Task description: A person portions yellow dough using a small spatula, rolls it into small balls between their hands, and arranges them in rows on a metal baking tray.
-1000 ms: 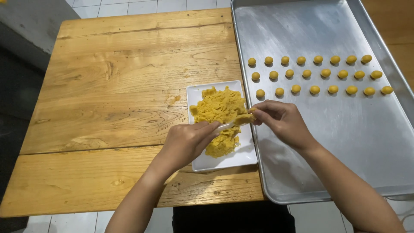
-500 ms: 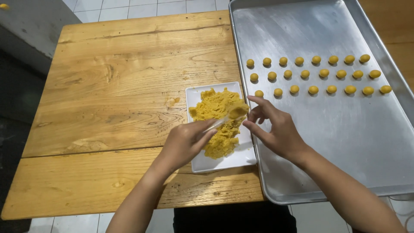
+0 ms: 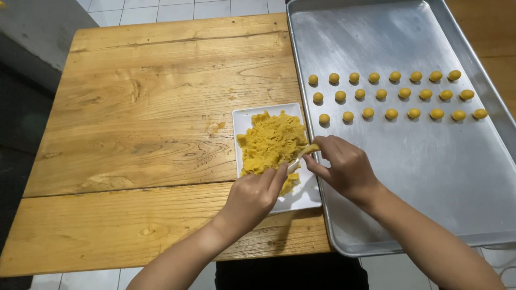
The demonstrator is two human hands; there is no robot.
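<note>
My left hand (image 3: pixel 252 196) grips a small spoon (image 3: pixel 294 162) in the yellow dough (image 3: pixel 271 140); right hand (image 3: pixel 344 166), fingers curled, pinches a dough bit off its tip—best kept small, matching the tray's balls (image 3: pixel 391 114).

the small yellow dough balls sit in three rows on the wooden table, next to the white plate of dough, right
Not quite. The head view shows the small yellow dough balls in three rows on the large silver metal baking tray, not on the wooden table. The tray lies beside the white rectangular plate of yellow dough.
</note>
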